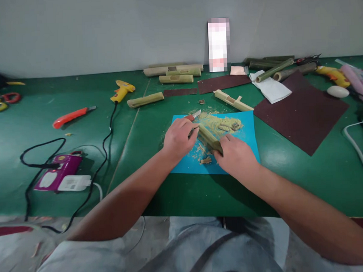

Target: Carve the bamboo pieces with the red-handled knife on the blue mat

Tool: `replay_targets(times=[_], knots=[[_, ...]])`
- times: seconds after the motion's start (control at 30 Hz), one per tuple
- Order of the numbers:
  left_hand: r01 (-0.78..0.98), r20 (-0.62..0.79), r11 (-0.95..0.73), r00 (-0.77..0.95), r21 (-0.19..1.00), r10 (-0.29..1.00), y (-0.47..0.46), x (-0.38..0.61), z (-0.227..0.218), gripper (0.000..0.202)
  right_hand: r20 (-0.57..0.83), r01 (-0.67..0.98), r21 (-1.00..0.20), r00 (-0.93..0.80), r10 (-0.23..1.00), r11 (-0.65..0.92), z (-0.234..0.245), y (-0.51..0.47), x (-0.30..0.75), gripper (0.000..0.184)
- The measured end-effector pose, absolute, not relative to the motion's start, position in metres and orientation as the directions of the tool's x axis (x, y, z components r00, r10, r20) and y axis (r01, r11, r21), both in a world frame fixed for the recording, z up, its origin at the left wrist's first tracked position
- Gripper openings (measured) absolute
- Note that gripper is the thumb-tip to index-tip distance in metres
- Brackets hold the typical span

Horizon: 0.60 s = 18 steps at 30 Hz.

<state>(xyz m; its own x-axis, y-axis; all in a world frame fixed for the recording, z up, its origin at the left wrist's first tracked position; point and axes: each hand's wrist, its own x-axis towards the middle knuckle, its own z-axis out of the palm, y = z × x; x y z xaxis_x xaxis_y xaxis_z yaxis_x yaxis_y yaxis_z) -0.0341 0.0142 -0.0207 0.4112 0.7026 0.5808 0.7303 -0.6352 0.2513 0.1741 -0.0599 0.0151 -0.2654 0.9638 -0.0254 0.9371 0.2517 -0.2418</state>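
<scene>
Tube (210, 137): a length of bamboo, slanting above the blue sheet (185, 164), between the left hand (179, 138) and the right hand (237, 153).
Right hand: clamped on the tube's near end, thumb on one side and fingers over the other.
Left hand: fingers curled in at the tube's far end, with a dark bit (193, 131) at the fingertips – whether they grip it or the tube, I cannot tell.
Knife (195, 115): just beyond the left hand, blade pointing away to the right, its handle partly hidden.
Dust (218, 121): a pale yellow heap on the blue sheet, beyond the tube, with chips (205, 161) scattered on the near side.
Green table (159, 192): under everything here, running back to a grey wall (106, 35).
Left side: a red cutter (70, 118), a yellow glue gun (124, 90) and a purple power strip (63, 164) with a white charger (74, 182) against it.
Back: cut bamboo pieces (176, 79) near the wall, and a blurred upright panel (219, 45).
Right side: a large brown sheet (303, 120) – white paper (272, 89) overlaps its upper left part.
</scene>
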Motion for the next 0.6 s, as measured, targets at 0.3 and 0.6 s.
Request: replay_targets(times=[0.3, 0.6], knots=[[0.578, 0.565, -0.778, 0.568, 0.244, 0.599, 0.004, -0.018, -0.016, 0.024, 0.001, 0.945, -0.22, -0.246, 0.969, 0.24, 0.012, -0.059, 0.168, 0.022], [0.567, 0.514, -0.784, 0.607, 0.253, 0.606, -0.002, -0.016, -0.013, 0.028, -0.032, 0.942, -0.241, -0.247, 0.969, 0.232, 0.013, -0.058, 0.169, 0.023]])
